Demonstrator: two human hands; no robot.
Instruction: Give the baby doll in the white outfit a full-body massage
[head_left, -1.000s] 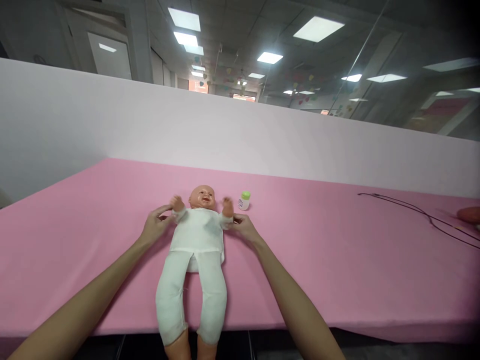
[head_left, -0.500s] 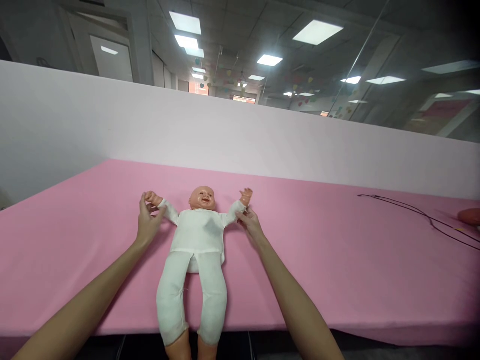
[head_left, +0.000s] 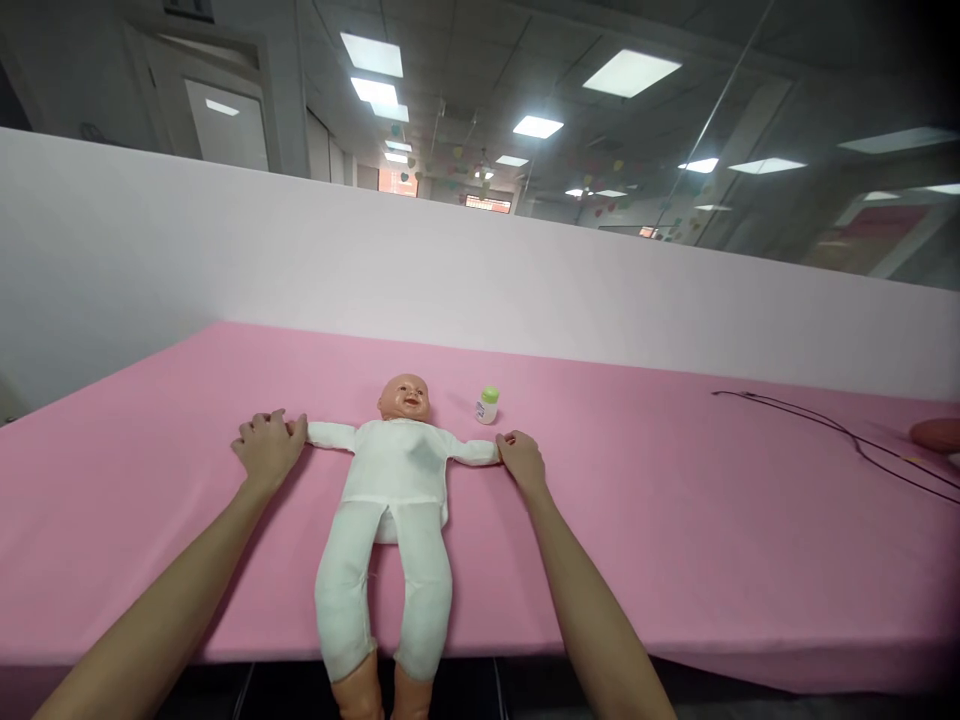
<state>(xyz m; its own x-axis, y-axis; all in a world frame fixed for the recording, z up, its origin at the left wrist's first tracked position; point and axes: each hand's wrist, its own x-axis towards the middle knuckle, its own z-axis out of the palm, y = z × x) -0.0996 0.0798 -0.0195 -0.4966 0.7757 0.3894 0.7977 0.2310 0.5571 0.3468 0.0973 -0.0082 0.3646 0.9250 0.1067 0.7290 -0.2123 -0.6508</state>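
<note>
A baby doll [head_left: 397, 470] in a white top and trousers lies face up on the pink table cover [head_left: 637, 520], its arms stretched out sideways and its feet past the front edge. My left hand [head_left: 270, 445] is wrapped over the doll's hand on the left, hiding it. On the right, my right hand [head_left: 521, 460] grips the end of the doll's other arm and covers that hand too. Just behind this arm stands a small clear bottle [head_left: 487, 407] with a green cap.
Dark thin cables [head_left: 817, 425] run across the right side of the table towards a brown round object [head_left: 934, 435] at the right edge. A low white wall [head_left: 480, 280] rises behind the table.
The doll's arms, raised before, now lie straight out to the sides, lowered along with my hands. My left hand has moved outward. The green-capped bottle, hidden earlier, has come into sight.
</note>
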